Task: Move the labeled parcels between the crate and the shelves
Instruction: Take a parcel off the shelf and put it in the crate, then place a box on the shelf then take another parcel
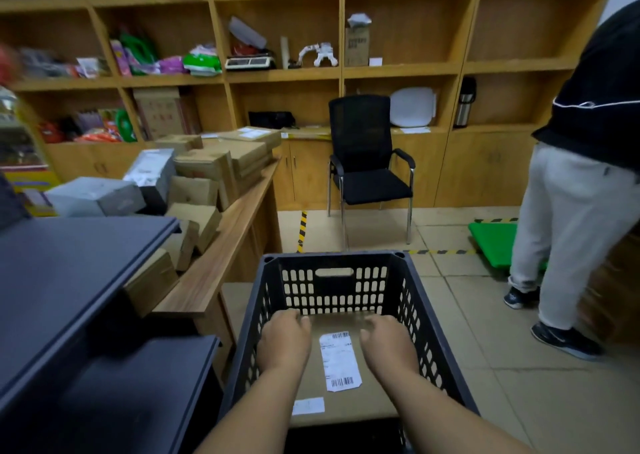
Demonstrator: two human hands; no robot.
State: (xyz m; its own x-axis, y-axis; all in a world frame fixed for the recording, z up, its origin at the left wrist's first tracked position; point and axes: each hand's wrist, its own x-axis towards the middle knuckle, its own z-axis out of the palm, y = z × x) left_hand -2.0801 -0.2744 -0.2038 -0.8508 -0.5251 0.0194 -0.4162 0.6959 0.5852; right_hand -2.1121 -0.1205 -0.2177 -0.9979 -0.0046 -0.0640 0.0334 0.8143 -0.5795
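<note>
floor: i see pale tiles (pixel 502 343) with hazard tape (pixel 302 228)
back wall: wooden cubbies (pixel 401 69)
seat: black chair (pixel 367 163)

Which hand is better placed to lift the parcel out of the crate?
Neither alone: left hand and right hand sit evenly on the parcel in the crate, either side of its label. Lift with both.

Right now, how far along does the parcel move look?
Done: nothing can be confirmed as moved; boxes piled on the wooden counter may or may not belong to this job. In hand: left hand and right hand lie on a labeled parcel inside the black crate, fingers curled at its far edge. Left: lifting it out; the dark shelves beside the crate look bare.
</note>
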